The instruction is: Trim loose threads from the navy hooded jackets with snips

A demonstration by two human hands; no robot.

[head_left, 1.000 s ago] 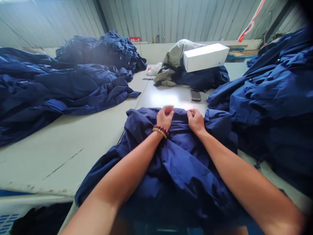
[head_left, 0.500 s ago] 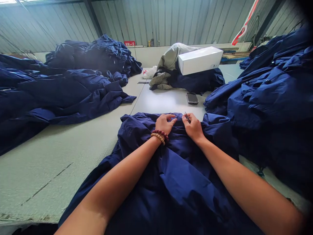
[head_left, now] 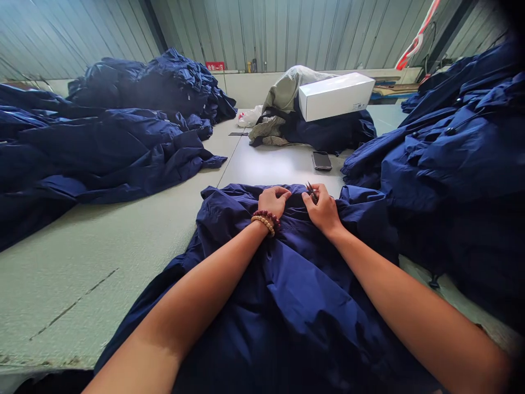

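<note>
Left hand (head_left: 274, 201) clenched, fingers curled over a gathered fold of a navy nylon jacket (head_left: 287, 295). Right hand (head_left: 323, 209) closed in a tight pinch on small thread snips (head_left: 311, 191), the dark pointed tips poking out above the fingers, right beside the same fold. Whether those blades stand open or shut: impossible to tell at this size. Jacket bunched across the near edge of the desk (head_left: 102, 262), both forearms lying on it. Beaded bracelets (head_left: 262, 220) around the left wrist, just behind the hand and resting against the cloth.

Farther along the desk, a heap of navy garments (head_left: 94, 148) on the left, with another (head_left: 151, 82) behind it. A taller navy heap (head_left: 463, 158) on the right, close beside the jacket. Straight ahead, a mobile phone (head_left: 321, 160) lying flat, and a white cardboard box (head_left: 336, 96) perched at a tilt on a crumpled grey-green bag (head_left: 287, 104).

Likely risks: snip points nicking the thin fabric if a fold slips or pulls taut under the left hand; a jab to the left fingers, given how close both hands sit; bracelet beads snagging on the cloth; the box sliding off its soft perch.
</note>
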